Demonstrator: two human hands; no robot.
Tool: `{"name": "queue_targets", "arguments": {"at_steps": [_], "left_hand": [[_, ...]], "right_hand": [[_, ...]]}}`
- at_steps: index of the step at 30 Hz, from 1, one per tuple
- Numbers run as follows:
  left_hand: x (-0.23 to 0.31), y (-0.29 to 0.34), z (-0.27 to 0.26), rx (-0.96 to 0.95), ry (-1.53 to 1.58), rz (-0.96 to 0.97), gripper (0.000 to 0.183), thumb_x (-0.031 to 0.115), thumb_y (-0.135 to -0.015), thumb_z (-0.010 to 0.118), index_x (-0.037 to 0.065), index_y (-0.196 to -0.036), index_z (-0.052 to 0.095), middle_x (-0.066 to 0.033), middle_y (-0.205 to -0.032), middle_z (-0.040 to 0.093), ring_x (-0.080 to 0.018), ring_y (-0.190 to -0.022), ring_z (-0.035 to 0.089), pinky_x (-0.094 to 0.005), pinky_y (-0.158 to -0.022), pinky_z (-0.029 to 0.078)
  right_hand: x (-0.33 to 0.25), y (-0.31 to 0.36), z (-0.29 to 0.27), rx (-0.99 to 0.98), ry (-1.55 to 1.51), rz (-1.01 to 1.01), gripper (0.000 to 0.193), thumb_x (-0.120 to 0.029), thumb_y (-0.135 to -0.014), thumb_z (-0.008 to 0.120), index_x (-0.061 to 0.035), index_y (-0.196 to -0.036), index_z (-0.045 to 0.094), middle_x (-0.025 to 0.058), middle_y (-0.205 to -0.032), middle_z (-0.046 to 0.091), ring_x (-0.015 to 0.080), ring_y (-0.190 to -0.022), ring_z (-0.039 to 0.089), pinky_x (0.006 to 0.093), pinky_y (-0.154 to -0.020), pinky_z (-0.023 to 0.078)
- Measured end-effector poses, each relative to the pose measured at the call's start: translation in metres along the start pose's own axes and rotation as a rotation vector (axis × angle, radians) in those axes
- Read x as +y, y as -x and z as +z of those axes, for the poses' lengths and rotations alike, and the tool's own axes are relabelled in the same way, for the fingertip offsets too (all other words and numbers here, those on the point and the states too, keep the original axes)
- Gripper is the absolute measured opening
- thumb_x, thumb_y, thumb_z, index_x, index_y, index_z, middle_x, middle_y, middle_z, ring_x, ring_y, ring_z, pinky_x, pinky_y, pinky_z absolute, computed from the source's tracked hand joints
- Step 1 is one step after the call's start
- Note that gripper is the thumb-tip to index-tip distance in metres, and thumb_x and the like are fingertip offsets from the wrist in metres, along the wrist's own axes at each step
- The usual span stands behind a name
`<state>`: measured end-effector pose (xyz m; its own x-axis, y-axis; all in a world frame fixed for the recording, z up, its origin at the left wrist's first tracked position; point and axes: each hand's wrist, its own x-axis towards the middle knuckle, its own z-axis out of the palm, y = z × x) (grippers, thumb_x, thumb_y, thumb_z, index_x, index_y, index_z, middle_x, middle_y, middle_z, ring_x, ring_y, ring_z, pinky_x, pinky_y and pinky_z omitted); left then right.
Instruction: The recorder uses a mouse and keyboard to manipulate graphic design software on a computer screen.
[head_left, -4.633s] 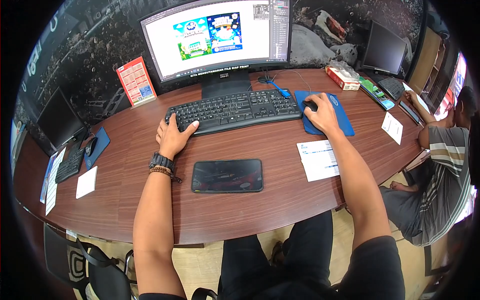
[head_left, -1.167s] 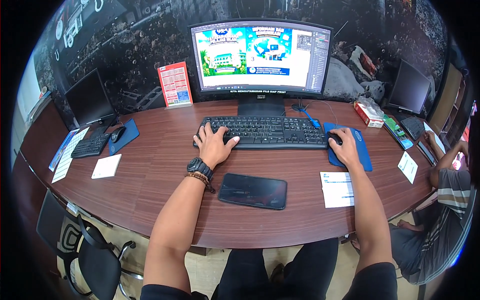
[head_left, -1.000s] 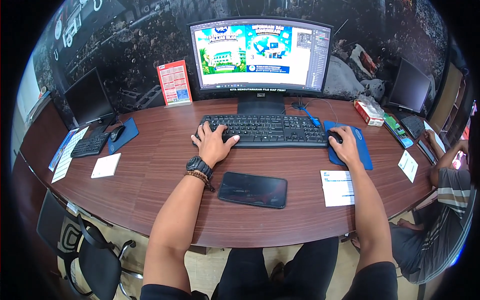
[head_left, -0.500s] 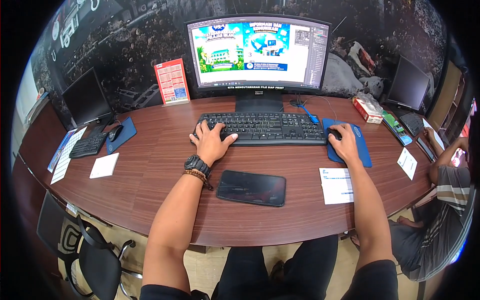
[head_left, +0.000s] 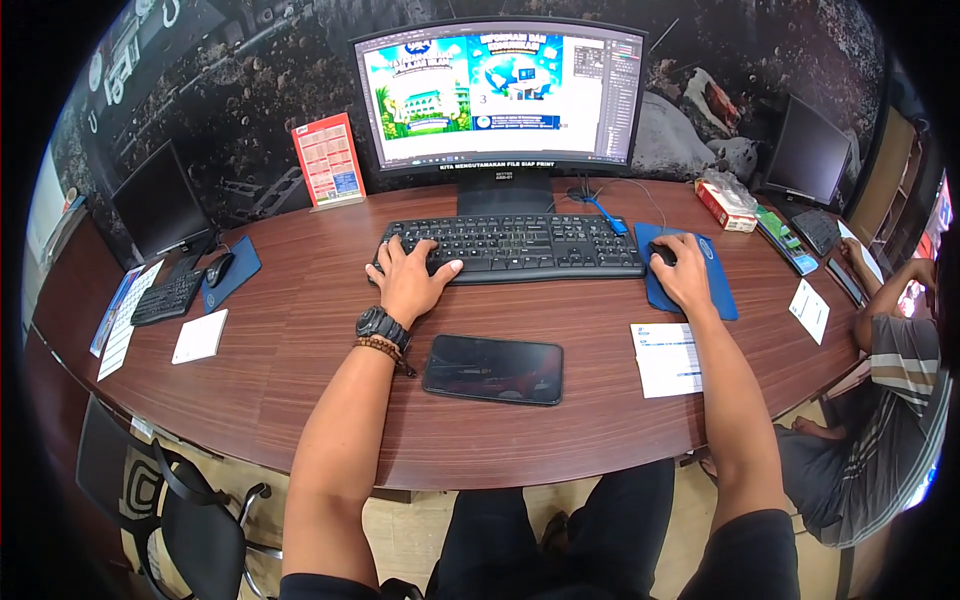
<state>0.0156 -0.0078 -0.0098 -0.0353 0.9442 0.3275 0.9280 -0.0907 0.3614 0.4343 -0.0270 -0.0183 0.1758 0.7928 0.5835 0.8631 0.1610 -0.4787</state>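
Note:
My left hand [head_left: 412,284] rests on the left end of a black keyboard [head_left: 525,250], fingers spread over the keys and thumb stretched out to the side. It is open and grips nothing. A dark watch [head_left: 380,325] and a beaded bracelet circle that wrist. My right hand [head_left: 688,275] curls over a black computer mouse [head_left: 661,254], mostly covered by the fingers, on a blue mouse pad [head_left: 716,284]. Behind the keyboard stands a curved monitor [head_left: 590,140] displaying two colourful poster layouts, one green and one blue. A black smartphone [head_left: 494,370] lies flat between my forearms.
A printed paper [head_left: 665,362] lies beside my right forearm. At the back are a red-and-white stand card [head_left: 330,160] and a small box [head_left: 727,208]. Second monitors flank both sides [head_left: 160,200]. A person [head_left: 900,350] sits at right; an office chair [head_left: 195,505] stands lower left.
The whole view has shifted slightly, so things appear a little further left and higher. My left hand stays on the keyboard and my right on the mouse.

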Motion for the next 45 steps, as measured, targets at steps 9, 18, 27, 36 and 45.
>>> {"name": "queue_targets", "arguments": {"at_steps": [9, 18, 27, 36, 45], "left_hand": [[-0.0002, -0.0008, 0.0004, 0.001, -0.008, 0.011, 0.063, 0.06, -0.087, 0.065, 0.015, -0.13, 0.062, -0.0321, -0.151, 0.03, -0.0477, -0.145, 0.019, -0.0731, -0.111, 0.01], [-0.0014, -0.0012, 0.002, 0.01, -0.009, 0.014, 0.064, 0.06, -0.087, 0.065, 0.015, -0.131, 0.062, -0.0318, -0.15, 0.032, -0.047, -0.144, 0.021, -0.073, -0.111, 0.011], [-0.0003, -0.0005, 0.0006, 0.001, -0.003, 0.018, 0.064, 0.06, -0.087, 0.065, 0.014, -0.131, 0.062, -0.0334, -0.149, 0.031, -0.0488, -0.144, 0.02, -0.0738, -0.11, 0.011], [0.0005, 0.0001, 0.0003, 0.004, 0.001, 0.014, 0.064, 0.06, -0.087, 0.064, 0.014, -0.132, 0.061, -0.0333, -0.15, 0.031, -0.0483, -0.145, 0.02, -0.0733, -0.111, 0.01], [0.0003, 0.0005, 0.0015, 0.01, 0.019, 0.014, 0.063, 0.061, -0.087, 0.064, 0.015, -0.131, 0.062, -0.0331, -0.149, 0.032, -0.0481, -0.144, 0.02, -0.0729, -0.111, 0.01]], "right_hand": [[-0.0021, 0.0004, -0.0024, -0.007, 0.009, 0.026, 0.034, -0.022, -0.08, 0.064, -0.0067, -0.11, 0.071, 0.0175, -0.119, 0.06, 0.0368, -0.111, 0.06, 0.0421, -0.096, 0.048], [0.002, -0.0001, -0.0004, 0.009, -0.01, 0.006, 0.035, -0.023, -0.08, 0.064, -0.0063, -0.11, 0.071, 0.0182, -0.116, 0.061, 0.0377, -0.106, 0.062, 0.0425, -0.095, 0.049], [0.0034, -0.0002, 0.0, 0.01, 0.001, -0.007, 0.035, -0.024, -0.08, 0.064, -0.0066, -0.109, 0.072, 0.0184, -0.116, 0.061, 0.0372, -0.107, 0.061, 0.0429, -0.095, 0.049], [0.0017, 0.0001, -0.0011, 0.009, 0.01, -0.006, 0.035, -0.023, -0.08, 0.064, -0.0065, -0.109, 0.072, 0.0178, -0.116, 0.061, 0.0367, -0.108, 0.061, 0.0426, -0.095, 0.049], [0.0027, -0.0001, 0.0, 0.026, 0.003, -0.028, 0.034, -0.022, -0.079, 0.065, -0.0055, -0.108, 0.072, 0.0182, -0.113, 0.062, 0.0369, -0.104, 0.062, 0.0424, -0.093, 0.05]]}}
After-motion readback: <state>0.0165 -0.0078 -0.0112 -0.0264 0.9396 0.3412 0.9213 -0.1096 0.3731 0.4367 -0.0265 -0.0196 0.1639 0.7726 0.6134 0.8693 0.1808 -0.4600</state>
